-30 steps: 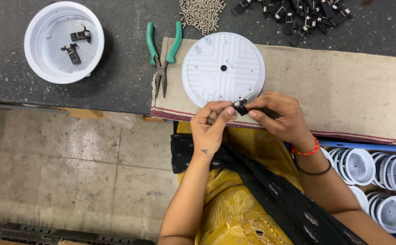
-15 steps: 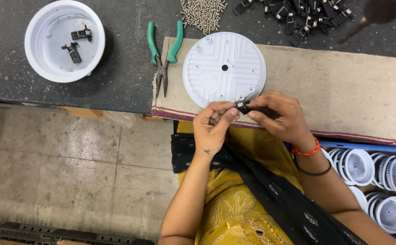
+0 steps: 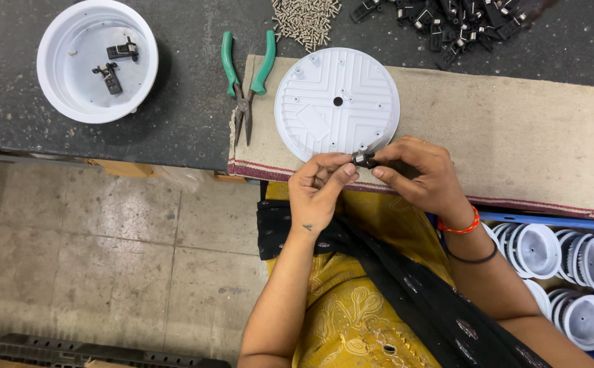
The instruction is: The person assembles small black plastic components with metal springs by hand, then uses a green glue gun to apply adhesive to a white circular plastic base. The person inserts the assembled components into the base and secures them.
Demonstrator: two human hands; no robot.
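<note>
Together, left hand (image 3: 319, 193) and right hand (image 3: 421, 176) pinch a small black clip (image 3: 363, 160) (beside white disc (image 3: 337, 103)).

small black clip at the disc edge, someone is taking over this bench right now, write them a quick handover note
Left hand and right hand: together pinching a small black clip at the near rim of the white disc.
Disc lies on the cloth mat; pliers to its left, screws and spare clips behind it.
White bowl far left holds two clips.
Done: disc in place.
Left: clip not visibly seated on the rim.
</note>
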